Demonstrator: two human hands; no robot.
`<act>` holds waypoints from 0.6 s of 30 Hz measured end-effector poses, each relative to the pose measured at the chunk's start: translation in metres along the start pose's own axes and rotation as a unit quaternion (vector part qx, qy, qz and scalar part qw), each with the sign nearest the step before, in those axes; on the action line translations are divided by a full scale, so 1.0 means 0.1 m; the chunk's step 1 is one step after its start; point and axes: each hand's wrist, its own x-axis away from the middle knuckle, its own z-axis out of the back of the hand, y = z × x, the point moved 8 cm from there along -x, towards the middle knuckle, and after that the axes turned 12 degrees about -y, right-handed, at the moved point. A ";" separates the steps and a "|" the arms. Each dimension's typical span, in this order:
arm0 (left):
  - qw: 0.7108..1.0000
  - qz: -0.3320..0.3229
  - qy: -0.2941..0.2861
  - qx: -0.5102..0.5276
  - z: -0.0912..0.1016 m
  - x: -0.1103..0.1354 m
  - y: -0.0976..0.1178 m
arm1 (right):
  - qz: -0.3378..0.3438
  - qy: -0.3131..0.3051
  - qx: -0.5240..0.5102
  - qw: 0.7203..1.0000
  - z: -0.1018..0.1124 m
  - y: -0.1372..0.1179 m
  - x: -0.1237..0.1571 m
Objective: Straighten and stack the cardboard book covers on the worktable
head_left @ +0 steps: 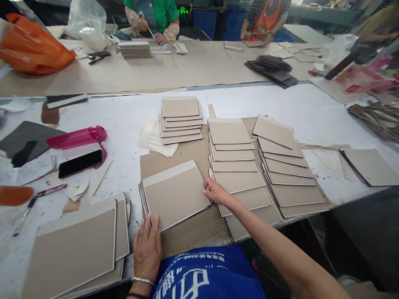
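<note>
A small stack of beige rectangular panels [174,195] with dark edges and a pale strip along the top lies in front of me, slightly turned. My left hand [147,247] rests at its lower left corner, fingers stretched out along the edge. At the stack's right edge is my right hand [215,192], its fingers curled together against the side; whether they pinch a panel is hidden. Just right of that hand, similar panels lie overlapped in a column [232,154], with another column [289,170] beside it.
Larger panels [77,245] are piled at front left; smaller ones [180,107] lie behind. A phone [80,163], a pink case [77,138] and a pen [39,199] lie left. Across the table, two people work near dark pieces [271,68] and an orange bag [34,47].
</note>
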 end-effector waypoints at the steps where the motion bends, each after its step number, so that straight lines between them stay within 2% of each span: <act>1: 1.000 -0.001 -0.001 0.002 0.00 0.00 0.00 | -0.003 0.001 0.006 1.000 0.00 -0.01 0.00; 8: 1.000 0.000 -0.008 -0.014 0.03 -0.01 -0.01 | -0.036 0.009 0.057 0.998 0.00 -0.03 0.02; 14: 0.995 -0.069 -0.023 -0.066 0.04 -0.05 0.03 | -0.047 0.012 0.109 0.993 -0.01 -0.04 -0.01; 18: 0.993 -0.080 -0.053 -0.066 0.01 -0.06 -0.04 | -0.042 0.008 0.120 0.992 -0.02 -0.04 -0.02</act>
